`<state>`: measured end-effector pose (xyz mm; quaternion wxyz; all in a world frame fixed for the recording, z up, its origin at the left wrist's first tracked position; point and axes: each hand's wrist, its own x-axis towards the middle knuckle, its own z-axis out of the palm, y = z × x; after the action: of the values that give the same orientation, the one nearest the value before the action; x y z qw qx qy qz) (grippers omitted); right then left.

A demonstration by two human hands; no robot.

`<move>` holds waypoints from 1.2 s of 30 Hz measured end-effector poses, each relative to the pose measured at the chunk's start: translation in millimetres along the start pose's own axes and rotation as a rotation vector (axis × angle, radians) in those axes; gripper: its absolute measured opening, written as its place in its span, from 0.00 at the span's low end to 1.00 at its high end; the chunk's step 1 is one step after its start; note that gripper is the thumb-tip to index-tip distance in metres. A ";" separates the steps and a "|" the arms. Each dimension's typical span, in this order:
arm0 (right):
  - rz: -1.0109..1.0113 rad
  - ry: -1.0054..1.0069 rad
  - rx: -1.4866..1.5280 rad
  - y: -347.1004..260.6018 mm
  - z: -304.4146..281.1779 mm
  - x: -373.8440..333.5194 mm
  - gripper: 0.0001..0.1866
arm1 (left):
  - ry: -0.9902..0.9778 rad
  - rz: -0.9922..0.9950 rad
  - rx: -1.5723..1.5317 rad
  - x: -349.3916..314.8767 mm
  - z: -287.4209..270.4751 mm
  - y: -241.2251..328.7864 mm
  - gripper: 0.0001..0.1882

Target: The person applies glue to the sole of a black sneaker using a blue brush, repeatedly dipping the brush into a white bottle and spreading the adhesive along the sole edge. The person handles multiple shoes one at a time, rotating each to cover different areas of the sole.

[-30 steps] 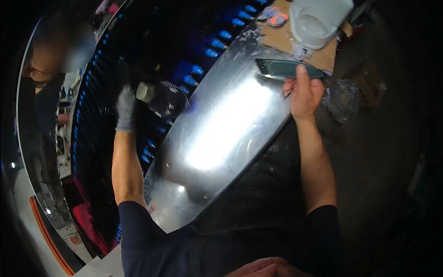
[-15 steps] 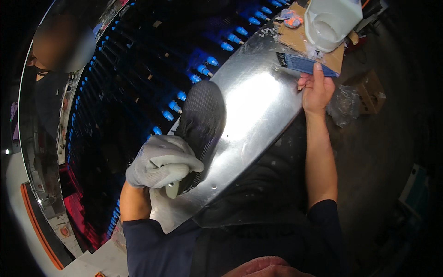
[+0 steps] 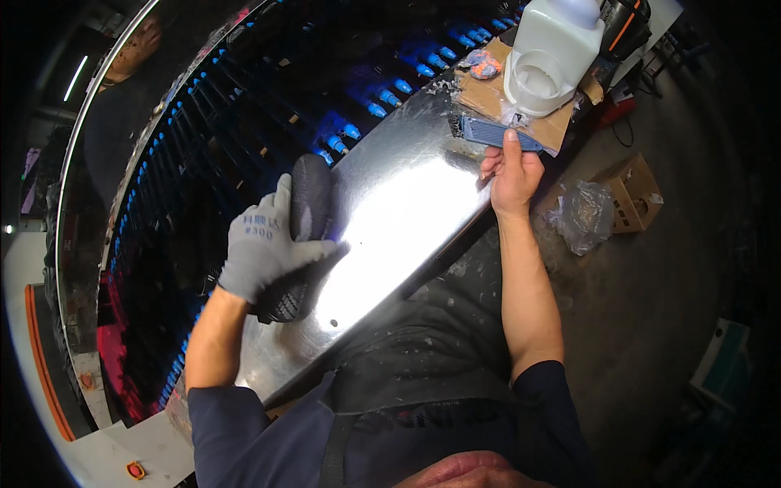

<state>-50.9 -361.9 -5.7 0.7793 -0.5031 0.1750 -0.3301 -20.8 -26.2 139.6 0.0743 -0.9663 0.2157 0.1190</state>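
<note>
My left hand [image 3: 264, 244], in a pale grey glove, grips a black knit shoe [image 3: 312, 191] across its middle. The shoe is turned on its side over the left part of a shiny metal plate [image 3: 366, 211], its toe end pointing away from me. Bare, my right hand [image 3: 516, 179] pinches a flat blue strip with a dark, bristly far end, like a brush [image 3: 498, 132], thumb on top. The brush lies along the near edge of a cardboard piece [image 3: 547, 134] at the plate's far right.
On the cardboard stand a white plastic container [image 3: 553, 57] and an orange-and-blue crumpled lump [image 3: 482, 64]. Rows of blue-tipped pegs [image 3: 351, 131] run beyond the plate. A person [image 3: 114, 130] is across at the far left. An open carton [image 3: 639, 195] and a plastic bag [image 3: 586, 215] are on the floor.
My left hand has turned over, its back now facing up, and the shoe has rolled onto its side. My right hand keeps the brush at the cardboard. The whole view has shifted.
</note>
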 end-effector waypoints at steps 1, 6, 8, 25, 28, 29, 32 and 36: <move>0.027 -0.033 0.026 -0.4 -4.0 1.3 0.22 | -0.075 -0.029 -0.112 5.4 -7.5 -6.4 0.69; 0.175 -0.130 0.112 -7.7 -9.6 3.7 0.15 | -0.028 -0.007 -0.493 23.9 1.0 -34.3 0.69; 0.215 -0.119 0.187 -9.3 -15.7 3.4 0.12 | 0.052 0.050 -0.486 19.8 1.4 -33.9 0.65; 0.020 -0.075 -0.212 -124.9 -62.6 48.8 0.11 | 0.660 0.592 -0.503 19.1 -18.5 68.8 0.42; -0.240 -0.064 -0.564 -140.8 -43.6 80.6 0.10 | 0.434 0.675 -1.449 10.5 46.1 41.2 0.62; -0.285 -0.052 -0.707 -141.9 -39.9 93.2 0.12 | 0.442 0.667 -1.353 6.0 52.1 37.6 0.62; -0.390 -0.076 -1.125 -133.9 -47.3 141.0 0.19 | 0.520 0.683 -1.081 2.6 55.4 36.8 0.62; -0.372 -0.137 -1.356 -145.5 -9.6 139.7 0.17 | 0.620 0.704 -0.962 14.2 63.7 39.8 0.61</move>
<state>-5.3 -505.0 129.4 0.2339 -0.9190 0.2037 -0.2435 -38.2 -55.1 71.0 -0.4732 -0.7533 0.4521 -0.0642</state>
